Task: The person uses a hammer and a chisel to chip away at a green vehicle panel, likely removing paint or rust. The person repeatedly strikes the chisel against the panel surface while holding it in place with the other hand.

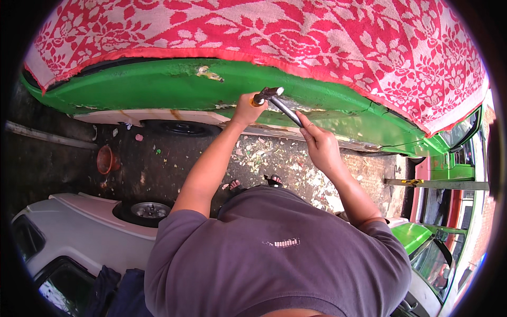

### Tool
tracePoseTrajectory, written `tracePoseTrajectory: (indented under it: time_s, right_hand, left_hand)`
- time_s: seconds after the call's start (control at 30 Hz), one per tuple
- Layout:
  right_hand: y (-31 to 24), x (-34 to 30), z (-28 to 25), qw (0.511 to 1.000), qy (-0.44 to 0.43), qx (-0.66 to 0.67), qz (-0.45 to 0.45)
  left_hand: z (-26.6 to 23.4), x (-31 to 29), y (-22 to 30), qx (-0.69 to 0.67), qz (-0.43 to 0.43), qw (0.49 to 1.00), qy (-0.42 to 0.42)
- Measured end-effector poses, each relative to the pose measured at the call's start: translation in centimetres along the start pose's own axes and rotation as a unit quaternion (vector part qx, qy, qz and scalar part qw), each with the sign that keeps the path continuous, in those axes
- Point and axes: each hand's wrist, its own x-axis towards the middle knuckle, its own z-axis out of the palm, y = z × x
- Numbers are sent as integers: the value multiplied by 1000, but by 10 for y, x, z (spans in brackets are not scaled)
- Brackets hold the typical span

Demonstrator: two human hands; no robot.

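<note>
My right hand (320, 145) is wrapped round the shaft of a hammer (285, 111), whose dark head reaches up and left to my left hand (247, 111). That hand is closed on a tool with a yellow-orange handle (256, 101); its kind and far end are hidden behind the fingers and the hammer head. Both hands are at the side of a green vehicle body (158, 87). Around them the paint is broken, with pale and rusty patches. Further left on the same panel is a chipped, whitish spot (209, 73).
A red and pink floral cloth (296, 39) covers the vehicle's top. Paint flakes (259, 158) litter the ground by my feet. To the left are a reddish-brown bucket (105, 159) and a white car (90, 227) close behind me. A post (443, 184) stands at the right.
</note>
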Motion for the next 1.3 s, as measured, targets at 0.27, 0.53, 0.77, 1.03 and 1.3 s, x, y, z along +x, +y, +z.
tracePoseTrajectory:
  time_s: [0.27,0.53,0.77,1.03,1.3]
  right_hand:
    - [15,7,7,999,0,-14,-31]
    - [26,10,15,999,8,31,5]
    - [63,5,21,966,53,231,109]
    - [109,-20,19,899,15,398,184]
    - [144,-29,8,901,-16,384,201]
  left_hand:
    - [-4,8,-8,44,28,999,4]
    - [-3,10,1,9,14,1000,16]
    - [-13,6,-18,-47,10,997,63]
    - [-37,-22,-30,-363,45,905,216]
    - [-11,-50,-23,-221,127,933,253]
